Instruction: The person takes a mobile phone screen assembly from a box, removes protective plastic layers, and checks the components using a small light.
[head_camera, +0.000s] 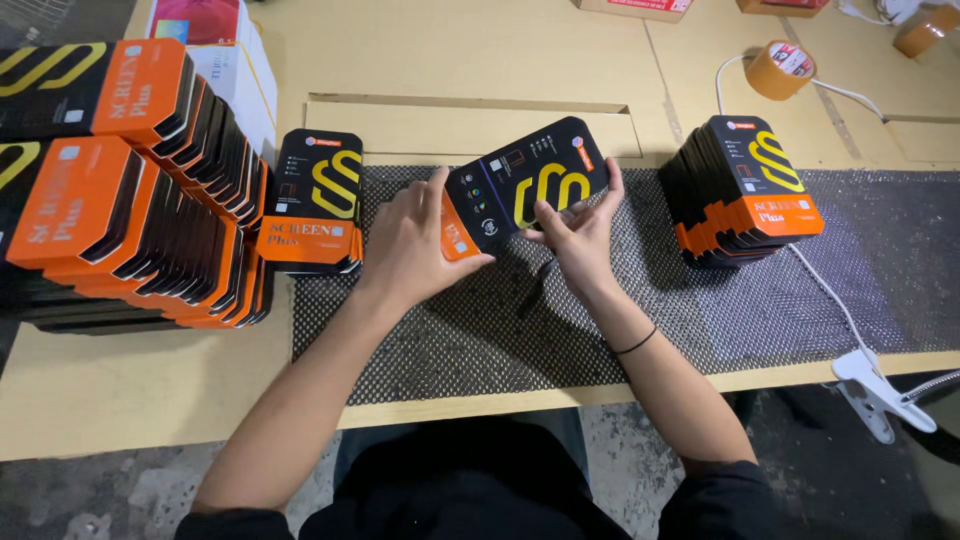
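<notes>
Above the black mesh mat (520, 330) on the cardboard-topped bench (150, 390), both hands hold one flat black-and-orange package (525, 185), its long axis tilted, upper end to the right. Left hand (410, 245) pinches the orange lower end; right hand (580, 230) clasps the upper end from beneath. Package stacks (745, 195) stand near the right hand, others (315, 205) near the left.

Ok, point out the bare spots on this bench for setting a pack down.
Free: the mesh mat between the right hand and the right stack; bare cardboard behind the held pack. Crowded: the far left, filled by orange-and-black stacks.
</notes>
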